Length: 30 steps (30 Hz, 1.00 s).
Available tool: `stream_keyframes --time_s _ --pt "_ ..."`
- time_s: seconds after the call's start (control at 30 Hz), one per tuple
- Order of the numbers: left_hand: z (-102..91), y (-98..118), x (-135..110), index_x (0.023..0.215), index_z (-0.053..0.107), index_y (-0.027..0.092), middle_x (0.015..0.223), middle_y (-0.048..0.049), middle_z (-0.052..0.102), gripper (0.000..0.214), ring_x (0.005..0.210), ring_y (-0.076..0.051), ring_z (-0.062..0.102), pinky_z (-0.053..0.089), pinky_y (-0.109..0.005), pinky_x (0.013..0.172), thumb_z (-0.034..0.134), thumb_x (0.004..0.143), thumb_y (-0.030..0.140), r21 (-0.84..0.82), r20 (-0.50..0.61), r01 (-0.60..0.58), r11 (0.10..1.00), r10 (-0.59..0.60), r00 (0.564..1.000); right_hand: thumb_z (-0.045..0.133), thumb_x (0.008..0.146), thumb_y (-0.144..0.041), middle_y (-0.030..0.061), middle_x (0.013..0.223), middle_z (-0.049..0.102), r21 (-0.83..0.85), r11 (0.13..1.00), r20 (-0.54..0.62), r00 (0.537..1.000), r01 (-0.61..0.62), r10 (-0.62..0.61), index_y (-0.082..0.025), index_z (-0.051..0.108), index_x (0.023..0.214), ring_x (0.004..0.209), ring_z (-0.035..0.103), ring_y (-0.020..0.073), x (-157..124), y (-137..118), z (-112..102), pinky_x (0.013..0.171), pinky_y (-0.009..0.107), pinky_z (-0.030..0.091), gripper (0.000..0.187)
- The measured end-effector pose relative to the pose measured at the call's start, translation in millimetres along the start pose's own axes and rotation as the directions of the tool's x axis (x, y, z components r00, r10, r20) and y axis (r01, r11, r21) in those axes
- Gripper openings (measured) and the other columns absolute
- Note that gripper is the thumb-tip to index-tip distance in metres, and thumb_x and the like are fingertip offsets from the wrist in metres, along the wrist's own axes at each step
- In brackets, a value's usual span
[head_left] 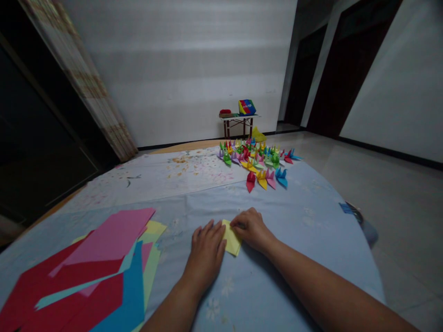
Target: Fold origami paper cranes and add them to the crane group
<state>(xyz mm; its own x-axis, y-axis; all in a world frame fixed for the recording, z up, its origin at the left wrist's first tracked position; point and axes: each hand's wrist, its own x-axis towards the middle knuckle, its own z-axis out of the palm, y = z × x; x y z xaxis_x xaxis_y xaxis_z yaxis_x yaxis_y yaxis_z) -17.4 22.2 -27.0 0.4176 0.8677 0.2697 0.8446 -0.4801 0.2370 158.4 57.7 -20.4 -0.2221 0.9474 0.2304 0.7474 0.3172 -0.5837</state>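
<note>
A small folded piece of yellow paper lies on the blue tablecloth, between my two hands. My left hand rests flat with its fingers stretched out, the fingertips touching the paper's left edge. At the upper right edge of the paper, my right hand has its thumb and fingers pinched together on it. The fingertips of the right hand hide part of that edge, and creases show across the paper's face.
Sheets of coloured paper in pink, red, blue and green lie in a loose pile at the left. Several folded paper cranes stand at the far right of the round table. A small stand with a colourful box is by the wall.
</note>
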Motion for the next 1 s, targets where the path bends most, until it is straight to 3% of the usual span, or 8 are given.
stream_keyframes --time_s 0.2,0.37,0.7,0.9,1.0 --pt "-4.2 6.7 1.3 0.132 0.035 0.024 0.139 -0.0025 0.038 0.044 0.13 -0.022 0.025 0.017 -0.051 0.104 0.034 0.087 0.021 0.106 0.096 -0.007 0.994 -0.003 0.995 0.055 0.079 -0.025 0.0053 0.096 0.058 -0.153 0.983 0.054 0.994 0.097 -0.09 -0.033 0.065 0.101 0.094 0.04 0.022 -1.1 -1.7 -0.7 0.076 0.033 0.026 0.025" --pt "-3.6 9.5 1.5 0.133 0.033 0.024 0.14 -0.0011 0.036 0.047 0.131 -0.021 0.023 0.013 -0.052 0.105 0.032 0.087 0.02 0.117 0.126 0.01 0.993 -0.025 0.992 0.049 0.084 -0.026 0.0064 0.103 0.056 -0.261 0.952 0.112 0.985 0.159 -0.134 -0.035 0.061 0.107 0.097 0.037 0.0235 0.1 -4.3 -3.4 0.074 0.035 0.023 0.027" --pt "1.1 9.3 1.0 0.128 0.039 0.027 0.138 0.0011 0.039 0.042 0.129 -0.02 0.027 0.008 -0.052 0.106 0.032 0.087 0.024 0.11 0.087 0.021 0.994 -0.031 0.996 0.039 0.089 -0.034 0.0074 0.105 0.057 -0.442 0.863 0.232 0.96 0.245 -0.154 -0.028 0.066 0.09 0.103 0.034 0.0261 -7.9 -7.6 -25.1 0.075 0.037 0.021 0.027" --pt "1.3 10.3 0.9 0.127 0.04 0.027 0.138 0.0003 0.04 0.042 0.129 -0.02 0.028 0.007 -0.053 0.106 0.033 0.087 0.024 0.113 0.077 0.025 0.993 -0.034 0.996 0.05 0.081 -0.025 0.0075 0.099 0.061 -0.492 0.818 0.33 0.933 0.299 -0.142 -0.025 0.068 0.08 0.101 0.037 0.0264 -15.4 -2.8 -49.8 0.072 0.037 0.021 0.019" --pt "1.5 11.4 0.8 0.127 0.041 0.027 0.137 -0.0001 0.041 0.042 0.129 -0.02 0.028 0.006 -0.053 0.106 0.033 0.086 0.024 0.126 0.072 0.023 0.992 -0.032 0.997 0.052 0.078 -0.02 0.0087 0.091 0.063 -0.5 0.823 0.294 0.947 0.268 -0.13 -0.02 0.068 0.074 0.096 0.04 0.0249 -10.3 -4.6 -56.0 0.071 0.036 0.022 0.017"
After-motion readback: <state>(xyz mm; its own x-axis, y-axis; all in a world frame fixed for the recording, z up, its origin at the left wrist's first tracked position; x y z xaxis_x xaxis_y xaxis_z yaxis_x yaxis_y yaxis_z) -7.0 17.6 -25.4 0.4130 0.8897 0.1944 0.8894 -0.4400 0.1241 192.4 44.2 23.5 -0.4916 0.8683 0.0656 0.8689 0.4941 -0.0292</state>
